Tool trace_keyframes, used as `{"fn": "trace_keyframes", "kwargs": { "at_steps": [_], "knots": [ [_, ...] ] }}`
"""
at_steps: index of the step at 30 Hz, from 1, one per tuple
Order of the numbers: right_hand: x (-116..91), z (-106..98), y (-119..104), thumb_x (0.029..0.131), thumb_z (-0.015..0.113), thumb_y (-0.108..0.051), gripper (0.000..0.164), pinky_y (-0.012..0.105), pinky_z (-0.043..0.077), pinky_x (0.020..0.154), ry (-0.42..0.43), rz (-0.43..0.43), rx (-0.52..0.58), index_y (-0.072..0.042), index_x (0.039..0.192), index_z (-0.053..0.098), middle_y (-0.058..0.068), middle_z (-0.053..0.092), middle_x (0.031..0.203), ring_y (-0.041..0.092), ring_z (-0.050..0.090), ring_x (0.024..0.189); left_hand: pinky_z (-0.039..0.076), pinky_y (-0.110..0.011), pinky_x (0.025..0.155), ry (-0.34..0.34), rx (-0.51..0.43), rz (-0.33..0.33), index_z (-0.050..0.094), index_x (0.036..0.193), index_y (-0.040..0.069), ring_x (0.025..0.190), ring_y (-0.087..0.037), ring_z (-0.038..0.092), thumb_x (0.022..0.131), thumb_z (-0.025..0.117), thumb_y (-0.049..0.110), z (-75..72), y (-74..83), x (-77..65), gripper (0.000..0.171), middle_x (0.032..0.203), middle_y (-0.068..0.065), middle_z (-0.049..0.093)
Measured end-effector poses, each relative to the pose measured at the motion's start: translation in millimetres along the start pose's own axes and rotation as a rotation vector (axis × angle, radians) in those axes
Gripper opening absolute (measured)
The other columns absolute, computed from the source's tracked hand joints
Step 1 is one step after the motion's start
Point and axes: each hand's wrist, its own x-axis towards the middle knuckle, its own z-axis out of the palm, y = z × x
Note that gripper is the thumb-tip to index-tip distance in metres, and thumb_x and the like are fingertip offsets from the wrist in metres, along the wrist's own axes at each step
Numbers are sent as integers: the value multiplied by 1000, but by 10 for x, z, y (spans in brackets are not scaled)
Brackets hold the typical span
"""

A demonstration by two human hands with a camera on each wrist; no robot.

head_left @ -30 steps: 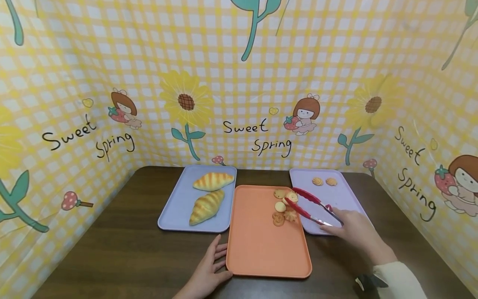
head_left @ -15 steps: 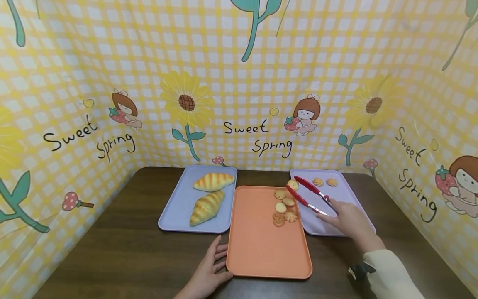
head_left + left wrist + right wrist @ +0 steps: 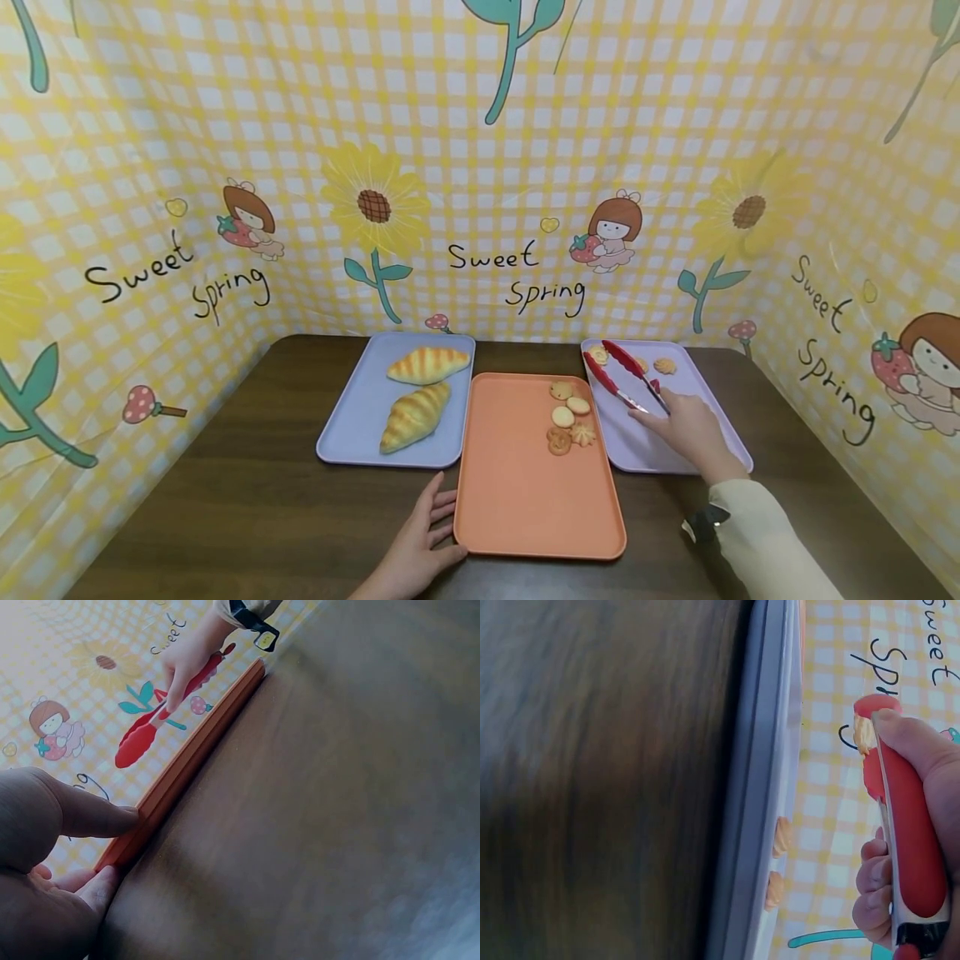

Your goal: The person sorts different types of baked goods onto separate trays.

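One relaxed left grip (image 3: pixel 412 546) is touching the orange tray (image 3: pixel 525 500) at its near corner, probably steadying it; beyond, the right grip (image 3: pixel 686 427) is clasping red tongs (image 3: pixel 604 379); these are pinching a cookie (image 3: pixel 597 356) above the lilac tray (image 3: pixel 637 443), apparently for cleanliness.

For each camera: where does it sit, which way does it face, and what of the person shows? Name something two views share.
Head: worn on the head, facing forward and down at the table; left hand, right hand and right sleeve show.
Left wrist: worn there, facing along the orange tray; left hand near, right hand and sleeve beyond.
Right wrist: worn there, facing past the lilac tray to the red tongs; only the right hand shows.
Shared: head and right wrist show the cookie in the tongs.
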Motion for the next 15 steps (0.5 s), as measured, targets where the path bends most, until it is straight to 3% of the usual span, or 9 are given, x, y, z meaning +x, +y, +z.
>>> {"fn": "trace_keyframes", "kwargs": {
  "at_steps": [4, 9, 15],
  "knots": [
    [52, 39, 8, 83, 79, -42, 59, 45, 48, 55, 0, 53, 37, 14, 99, 64, 22, 60, 69, 33, 56, 60, 46, -45, 105, 0, -1, 8, 1, 151, -13, 133, -51, 32, 82, 69, -15, -2, 4, -1, 97, 144, -37, 31],
    [113, 90, 23, 85, 76, -45, 63, 46, 50, 56, -30, 134, 87, 15, 102, 64, 28, 63, 78, 35, 58, 66, 46, -45, 104, 3, -3, 10, 1, 151, -13, 133, -52, 33, 82, 69, -16, -4, 6, -1, 97, 144, -37, 31],
    [160, 124, 35, 87, 73, -46, 58, 31, 37, 51, -98, 233, 133, 11, 91, 65, 14, 55, 67, 26, 49, 62, 46, -45, 105, -5, -6, 7, 1, 151, -13, 134, -52, 32, 82, 69, -15, 1, 4, -3, 97, 145, -37, 30]
  ]
}}
